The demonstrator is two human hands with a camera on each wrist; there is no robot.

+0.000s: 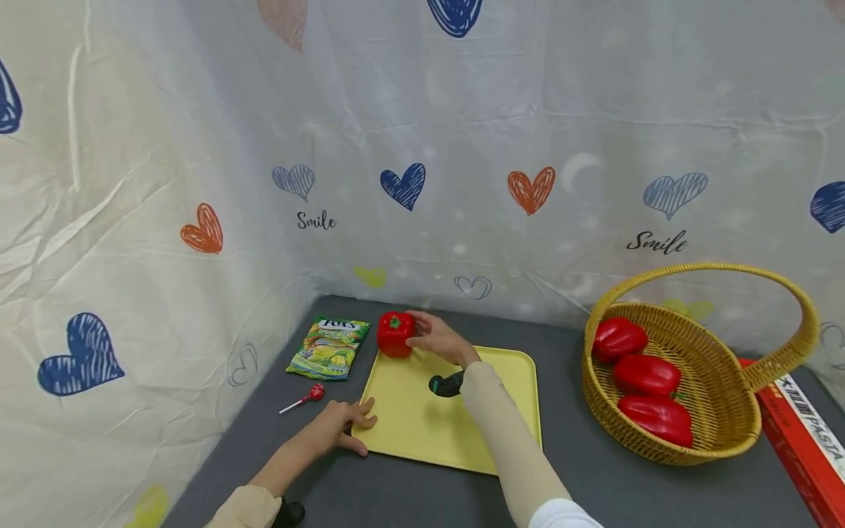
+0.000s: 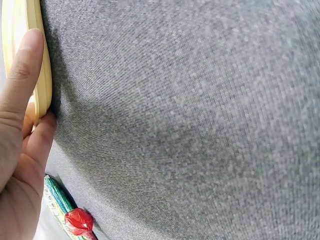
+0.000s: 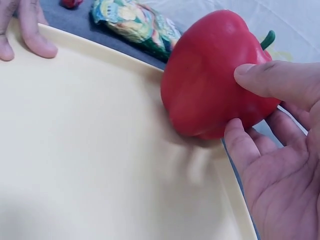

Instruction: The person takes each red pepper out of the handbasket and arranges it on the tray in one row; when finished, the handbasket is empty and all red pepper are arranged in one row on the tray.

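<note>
Fabric (image 1: 462, 88) printed with hearts and the word "Smile" hangs behind and to the left of your grey table (image 1: 409, 502). Toward the right side stands a yellow wicker basket (image 1: 716, 374) with a tall arched handle, three red bell peppers (image 1: 647, 375) lying inside it. Well apart from it, in front of you, lies a yellow rectangular tray (image 1: 403, 418). Your left hand (image 1: 339, 425) grips its near left corner, thumb at the near edge and fingertips over the left rim. Beside the basket, partly behind it, you have a red pasta box (image 1: 802, 440). A green Fox's candy bag (image 1: 330, 348) lies just left of the tray's far left corner. At that corner is a single red bell pepper (image 1: 394, 335), held between the thumb and fingers of your right hand (image 1: 439, 339); you cannot tell whether it touches the tray. Smallest, a red lollipop (image 1: 317, 391) lies between your left hand and the bag.
</note>
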